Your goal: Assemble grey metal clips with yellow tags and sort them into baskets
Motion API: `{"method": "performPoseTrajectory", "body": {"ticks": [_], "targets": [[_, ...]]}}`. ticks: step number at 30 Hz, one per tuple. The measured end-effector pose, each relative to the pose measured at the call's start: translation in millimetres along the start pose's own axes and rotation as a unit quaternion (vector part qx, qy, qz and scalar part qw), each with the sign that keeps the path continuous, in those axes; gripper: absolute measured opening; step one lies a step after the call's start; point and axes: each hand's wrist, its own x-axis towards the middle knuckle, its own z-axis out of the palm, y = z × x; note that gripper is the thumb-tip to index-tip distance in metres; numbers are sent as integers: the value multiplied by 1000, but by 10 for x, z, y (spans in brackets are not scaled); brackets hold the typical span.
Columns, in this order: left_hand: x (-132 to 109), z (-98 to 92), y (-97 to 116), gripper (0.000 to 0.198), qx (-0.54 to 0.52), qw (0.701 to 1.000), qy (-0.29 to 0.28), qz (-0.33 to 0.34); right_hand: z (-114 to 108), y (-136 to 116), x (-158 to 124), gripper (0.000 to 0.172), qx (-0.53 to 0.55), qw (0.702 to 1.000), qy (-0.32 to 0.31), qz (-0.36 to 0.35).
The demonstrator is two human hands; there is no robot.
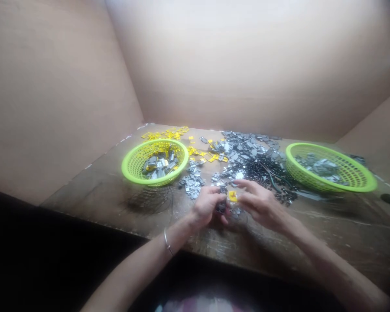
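My left hand (209, 202) is closed around a small dark, metallic-looking part (221, 203), held upright above the near side of the table. Fingers cover some of it, so its exact kind is unclear. Just to its right, a small yellow plastic piece (233, 196) sits at the fingertips of my right hand (258, 203), seemingly pinched at its right edge. The index finger of that hand stretches forward, over loose grey metal pieces. More small grey pieces (192, 184) lie beyond my left hand.
A green basket (127, 173) with grey and yellow parts stands left; another green basket (365, 184) with grey pieces stands right. Between them spread grey plates (243, 145), yellow pieces (165, 134) and a heap of small black parts (260, 173) with a pliers-like tool (271, 178). Board walls surround the table.
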Motion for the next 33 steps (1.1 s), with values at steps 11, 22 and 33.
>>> {"method": "performPoseTrajectory", "body": {"ticks": [11, 22, 33], "targets": [[12, 159, -37, 27, 110, 991, 57, 39, 139, -160, 10, 33, 396, 871, 42, 287], [79, 248, -63, 20, 166, 979, 102, 59, 145, -215, -17, 24, 290, 918, 80, 259], [125, 217, -124, 18, 213, 969, 96, 85, 127, -127, -4, 27, 298, 928, 36, 223]]}}
